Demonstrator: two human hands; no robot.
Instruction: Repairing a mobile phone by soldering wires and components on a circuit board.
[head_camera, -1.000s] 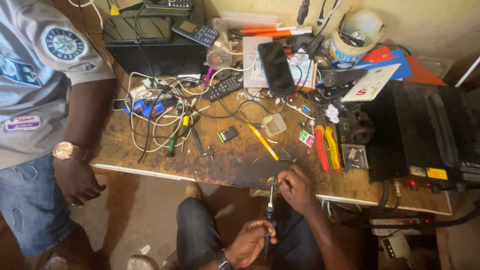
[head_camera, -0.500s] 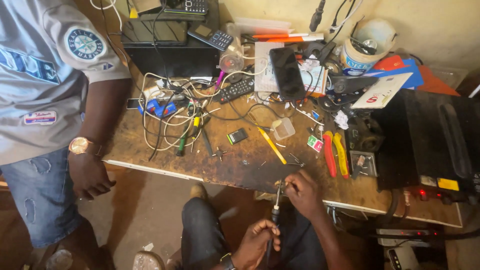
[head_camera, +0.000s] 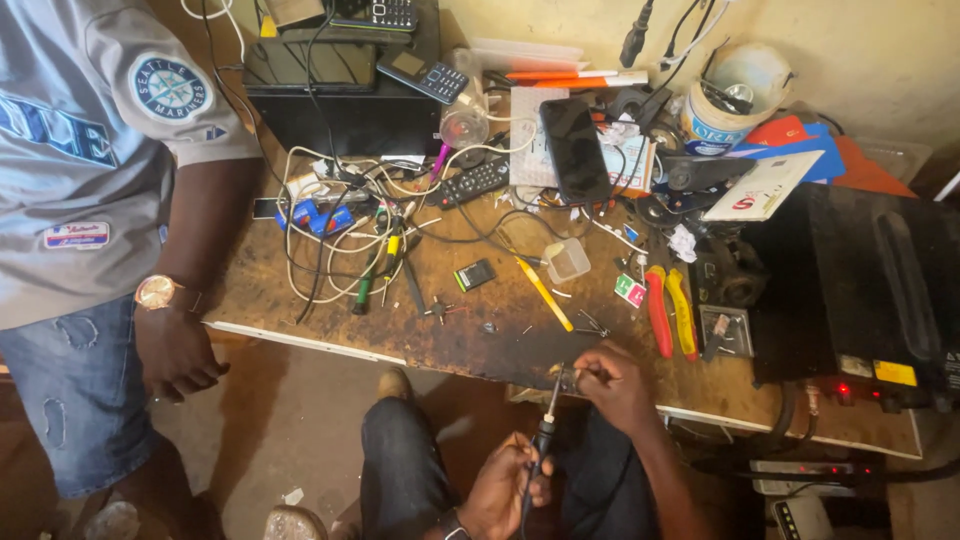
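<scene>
Evidently, soldering work was under way at the lower middle of the frame: a soldering iron (head_camera: 545, 440) with a dark handle was gripped in the left hand (head_camera: 505, 490), fingers wrapped closed around the handle, and its tip was pointed up toward a small metal part (head_camera: 567, 376) pinched between the fingertips of the right hand (head_camera: 615, 385) at the front edge of the workbench (head_camera: 330, 335). The tip was seen at or just beside the part; whether contact had been made could not be told, and no finished joint could be made out, so the job was judged to be mid-way, with the joining itself in hand and nothing yet set aside as done. The wooden surface was worn, scorched dark near the front edge and heavily cluttered: red and yellow pliers (head_camera: 668, 312) lay just above the right hand, a yellow pencil-like tool (head_camera: 545, 295) near the centre, a tangle of white and black cables (head_camera: 345, 225) at centre left, a black phone (head_camera: 575, 150) propped toward the top, and a black power unit (head_camera: 870, 290) with a lit red lamp at the right. A second person in a grey shirt and jeans stood at the left, a wristwatch (head_camera: 157, 292) on the hanging arm. A plain yellowish wall was seen behind the bench and a bare earthen floor below.
</scene>
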